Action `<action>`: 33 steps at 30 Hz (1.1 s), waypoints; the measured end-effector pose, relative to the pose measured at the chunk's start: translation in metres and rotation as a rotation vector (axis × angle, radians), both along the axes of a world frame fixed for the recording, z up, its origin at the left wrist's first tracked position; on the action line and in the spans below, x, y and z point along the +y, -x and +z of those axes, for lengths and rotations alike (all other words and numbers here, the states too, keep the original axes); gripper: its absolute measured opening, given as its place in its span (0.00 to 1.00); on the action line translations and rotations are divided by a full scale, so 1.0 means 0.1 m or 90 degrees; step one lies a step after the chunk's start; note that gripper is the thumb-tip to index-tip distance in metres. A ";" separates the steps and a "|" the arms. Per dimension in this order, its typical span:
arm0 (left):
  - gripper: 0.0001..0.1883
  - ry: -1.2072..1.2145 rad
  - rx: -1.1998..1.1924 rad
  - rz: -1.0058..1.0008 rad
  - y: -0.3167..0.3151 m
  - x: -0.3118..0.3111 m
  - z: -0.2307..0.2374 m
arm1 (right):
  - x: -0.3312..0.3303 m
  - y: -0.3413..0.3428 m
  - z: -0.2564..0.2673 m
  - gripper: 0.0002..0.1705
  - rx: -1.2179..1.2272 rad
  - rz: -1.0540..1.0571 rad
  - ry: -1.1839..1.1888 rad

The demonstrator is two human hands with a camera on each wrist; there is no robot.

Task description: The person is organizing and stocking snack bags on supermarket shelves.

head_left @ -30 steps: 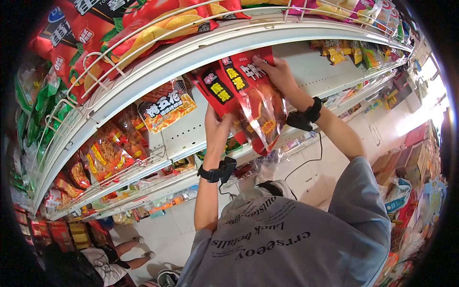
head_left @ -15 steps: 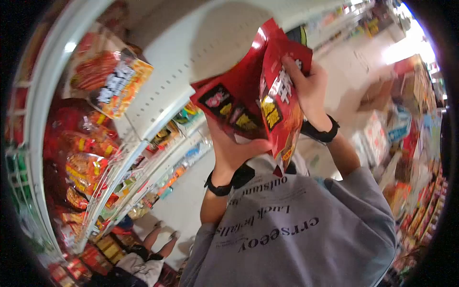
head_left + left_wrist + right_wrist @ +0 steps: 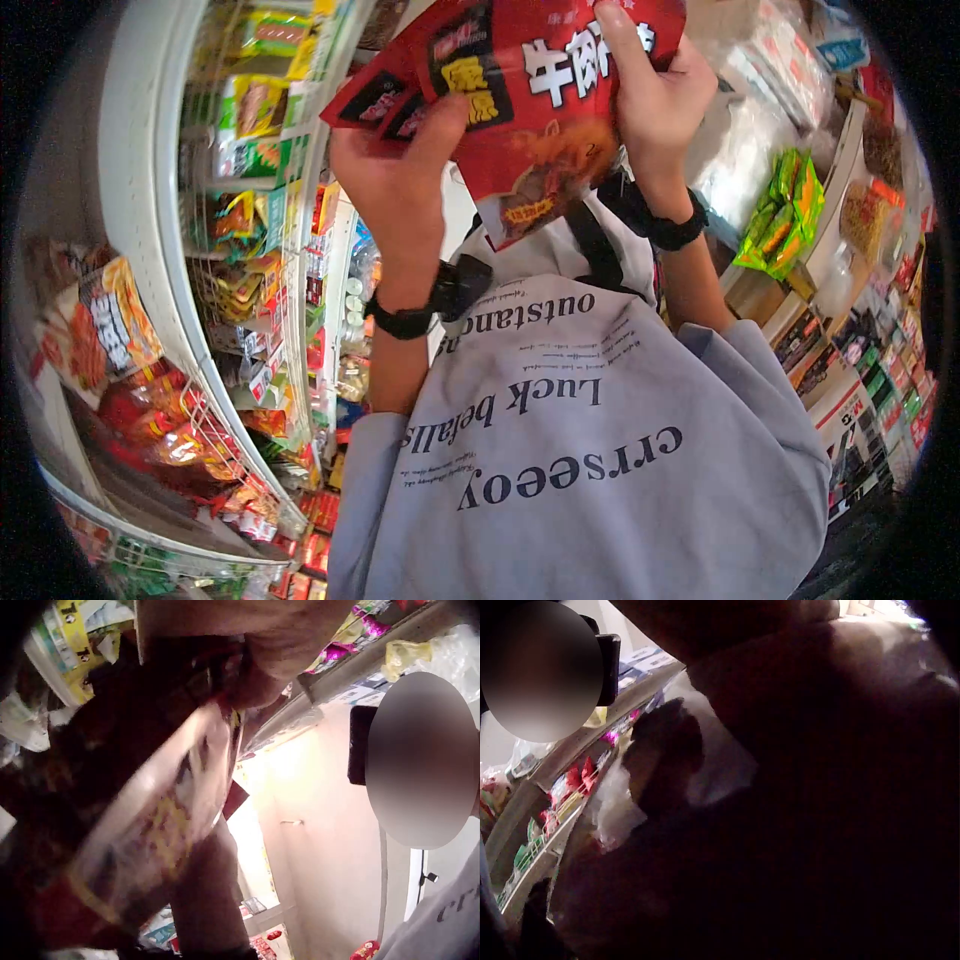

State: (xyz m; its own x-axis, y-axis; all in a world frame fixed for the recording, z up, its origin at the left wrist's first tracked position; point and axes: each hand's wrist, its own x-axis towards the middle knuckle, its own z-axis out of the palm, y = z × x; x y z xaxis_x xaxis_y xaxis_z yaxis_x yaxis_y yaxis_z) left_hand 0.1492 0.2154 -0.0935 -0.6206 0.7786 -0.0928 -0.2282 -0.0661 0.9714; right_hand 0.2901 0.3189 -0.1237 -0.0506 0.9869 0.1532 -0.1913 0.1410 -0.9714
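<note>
In the head view, red snack bags [image 3: 545, 110] with large white lettering and a food picture are held up in front of the person's chest. My left hand [image 3: 395, 195] grips their left side, thumb over the front by a yellow-lettered black label. At the upper right, my right hand [image 3: 660, 110] pinches the top corner, its thumb on the front. Overlapping red edges on the left show more than one layer of packaging. The left wrist view has the shiny clear window of a bag [image 3: 169, 814] close up; the right wrist view is mostly dark.
Wire-fronted shelves [image 3: 190, 330] of packaged snacks curve along the left. A noodle-pictured pack [image 3: 115, 315] stands there. Green bags [image 3: 785, 215] lie on the right near white plastic wrapping [image 3: 735, 160]. Boxes [image 3: 850, 430] are stacked at the lower right.
The head view has swung away from the shelf, which now lies at the left. Both hands have brought the red bags off the shelf, close to the chest, with the front now facing up.
</note>
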 end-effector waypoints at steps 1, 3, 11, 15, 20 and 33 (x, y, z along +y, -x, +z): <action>0.21 0.049 0.010 -0.075 -0.03 0.14 -0.02 | 0.06 -0.10 0.04 0.08 0.021 -0.022 0.021; 0.19 0.061 0.015 -0.129 -0.21 0.45 -0.09 | 0.22 -0.43 0.03 0.08 -0.102 -0.086 0.032; 0.15 0.115 -0.152 -0.232 -1.33 1.58 -0.40 | 0.89 -1.58 -0.38 0.10 -0.273 -0.329 0.090; 0.14 0.109 -0.200 -0.265 -1.45 1.82 -0.41 | 0.97 -1.71 -0.50 0.14 -0.290 -0.373 0.033; 0.19 0.162 -0.024 -0.359 -1.68 2.24 -0.42 | 1.15 -1.82 -0.75 0.23 -0.228 -0.526 -0.017; 0.09 -0.033 0.258 -0.606 -1.56 3.92 -0.39 | 2.13 -2.36 -0.22 0.21 -0.100 -0.162 0.173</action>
State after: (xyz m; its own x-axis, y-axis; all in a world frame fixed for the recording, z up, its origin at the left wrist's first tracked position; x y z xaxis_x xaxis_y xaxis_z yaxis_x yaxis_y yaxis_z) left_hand 0.3051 0.6075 -0.1330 0.2761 0.9606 0.0328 0.1357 -0.0728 0.9881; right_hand 0.5265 0.5318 -0.1458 0.1986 0.9745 -0.1044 -0.0294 -0.1006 -0.9945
